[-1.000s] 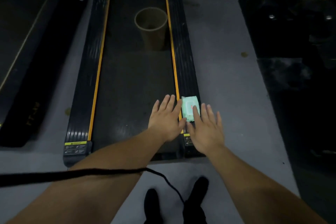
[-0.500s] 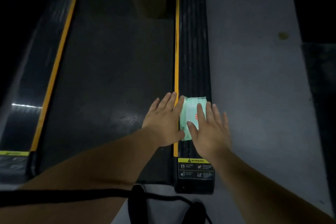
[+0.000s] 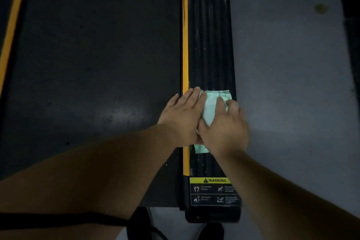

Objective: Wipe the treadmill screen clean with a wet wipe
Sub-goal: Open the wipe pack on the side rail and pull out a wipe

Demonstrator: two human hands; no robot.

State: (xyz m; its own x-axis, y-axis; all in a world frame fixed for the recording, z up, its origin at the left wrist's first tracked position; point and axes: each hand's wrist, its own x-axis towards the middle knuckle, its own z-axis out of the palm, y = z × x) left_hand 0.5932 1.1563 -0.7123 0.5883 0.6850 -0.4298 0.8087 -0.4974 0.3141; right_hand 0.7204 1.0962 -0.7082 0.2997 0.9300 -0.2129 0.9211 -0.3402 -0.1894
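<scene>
Head view: wipe pack (image 3: 211, 107) between left hand (image 3: 181, 118), right hand (image 3: 226, 128).

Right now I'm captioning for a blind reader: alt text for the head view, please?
Both hands, left hand and right hand, rest on a pale green wet wipe pack lying on the treadmill's black right side rail, beside the belt.

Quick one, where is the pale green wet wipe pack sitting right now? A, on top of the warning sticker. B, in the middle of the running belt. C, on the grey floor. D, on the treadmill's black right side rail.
D: the wet wipe pack lies on the ribbed black side rail, between both hands.
</scene>
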